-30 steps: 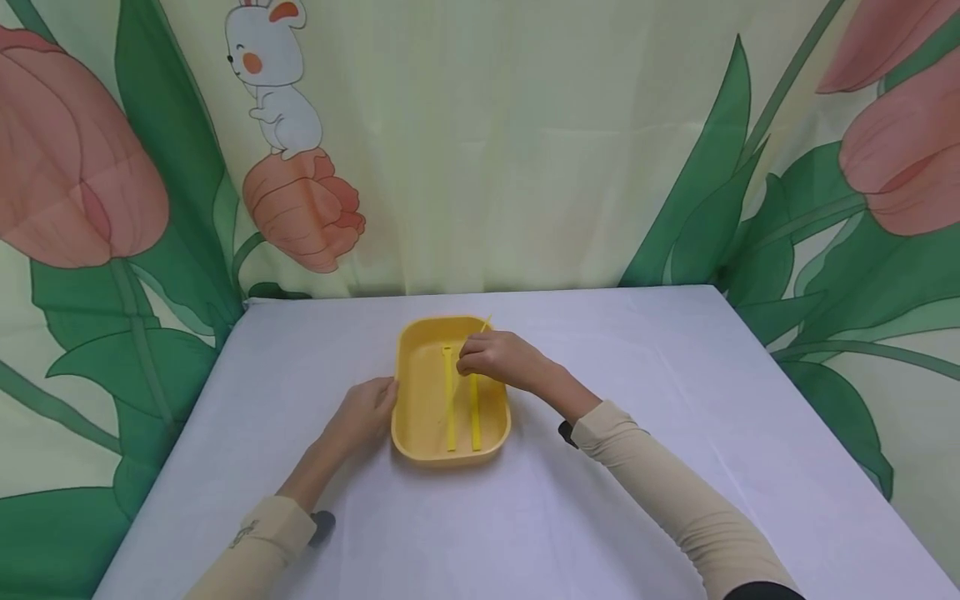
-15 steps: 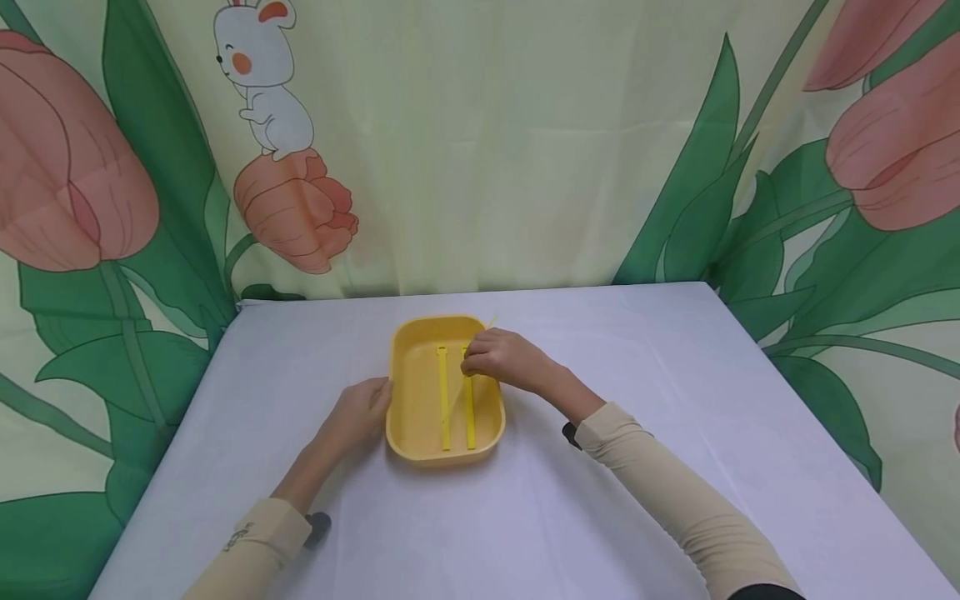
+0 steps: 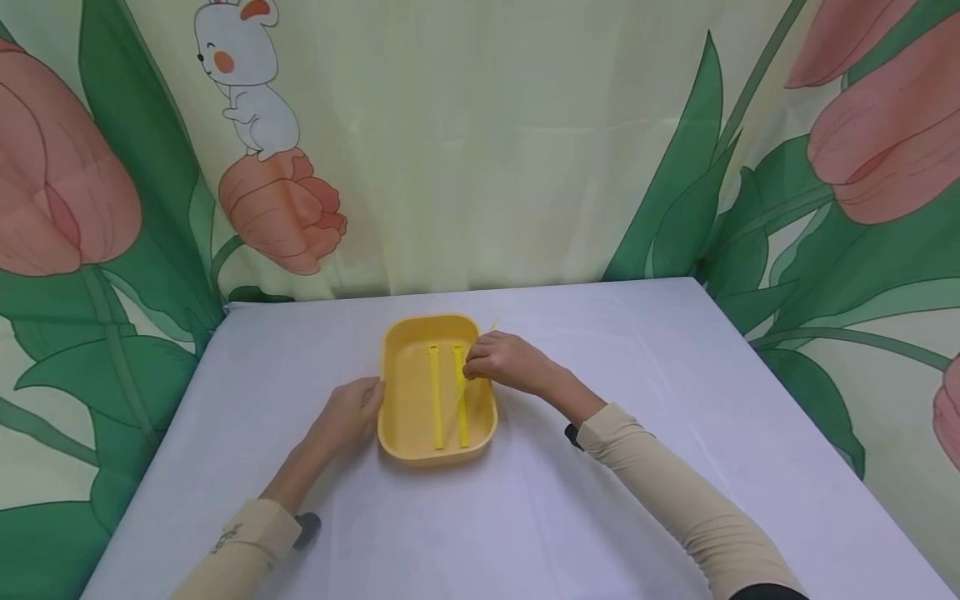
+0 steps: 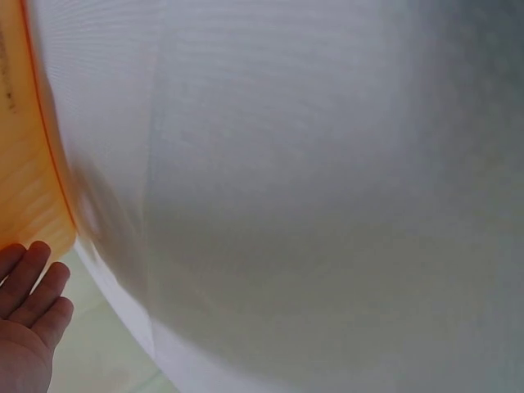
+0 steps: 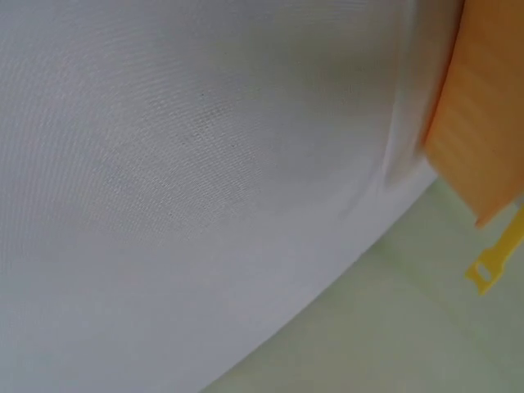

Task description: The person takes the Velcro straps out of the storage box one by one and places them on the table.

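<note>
A shallow yellow tray (image 3: 408, 437) lies on the white-covered table. Two yellow hook-and-loop cable ties (image 3: 437, 400) lie lengthwise in it, side by side. My left hand (image 3: 354, 410) rests against the tray's left side; the left wrist view shows its fingers (image 4: 51, 296) fairly straight at the outer wall, thumb hidden. Over the right rim, my right hand (image 3: 508, 362) pinches another yellow cable tie (image 3: 494, 324), whose end sticks up behind the knuckles. That tie's slotted head (image 5: 485, 270) shows beyond the tray corner in the right wrist view, where the hand itself is out of frame.
White cloth (image 3: 600, 350) covers the table on both sides of the tray. Behind the far edge hangs a curtain (image 3: 480, 167) printed with tulips and a rabbit. Dark wrist devices (image 3: 307, 530) sit below both cuffs.
The view has turned a little, so tray and left hand appear farther left. My right hand has shifted slightly right relative to the tray, uncovering the top of the right-hand tie.
</note>
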Tool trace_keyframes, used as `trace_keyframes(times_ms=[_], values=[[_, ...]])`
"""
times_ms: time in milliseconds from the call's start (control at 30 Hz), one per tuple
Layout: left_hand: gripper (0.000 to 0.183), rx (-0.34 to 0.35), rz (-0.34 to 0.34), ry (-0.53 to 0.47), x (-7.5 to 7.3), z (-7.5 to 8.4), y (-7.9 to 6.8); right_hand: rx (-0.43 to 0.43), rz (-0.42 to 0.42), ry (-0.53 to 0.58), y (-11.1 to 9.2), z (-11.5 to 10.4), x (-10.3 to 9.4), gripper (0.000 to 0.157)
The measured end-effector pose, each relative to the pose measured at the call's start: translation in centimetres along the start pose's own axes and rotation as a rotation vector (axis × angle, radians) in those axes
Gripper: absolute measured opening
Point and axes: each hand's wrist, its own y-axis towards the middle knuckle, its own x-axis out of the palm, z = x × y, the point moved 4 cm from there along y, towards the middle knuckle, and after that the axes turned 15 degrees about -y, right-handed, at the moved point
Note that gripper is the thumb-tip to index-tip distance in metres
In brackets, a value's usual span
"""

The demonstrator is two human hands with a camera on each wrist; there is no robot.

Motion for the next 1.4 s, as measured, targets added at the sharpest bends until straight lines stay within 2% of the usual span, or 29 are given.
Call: trace_keyframes(times_ms=[300,533,1000,1167,1400], values=[[0.040,-0.012,-0.003,-0.016,0.0,-0.1,0.0,0.010,0.008,0.003,-0.5,0.1,-0.3,0.012],[0.040,0.017,-0.008,-0.011,-0.1,-0.1,0.1,0.028,0.015,-0.002,-0.9,0.4,-0.6,0.013],[0.039,-0.036,-0.009,-0.012,0.0,0.2,0.0,0.056,0.012,-0.012,-1.4,0.7,-0.9,0.012],[0.040,-0.044,-0.010,-0.003,-0.2,0.2,0.0,0.088,-0.001,-0.013,-1.3,0.8,-1.1,0.014],[0.040,-0.039,-0.021,-0.007,-0.1,0.3,0.1,0.147,0.007,0.045,-1.6,1.0,-0.9,0.014]])
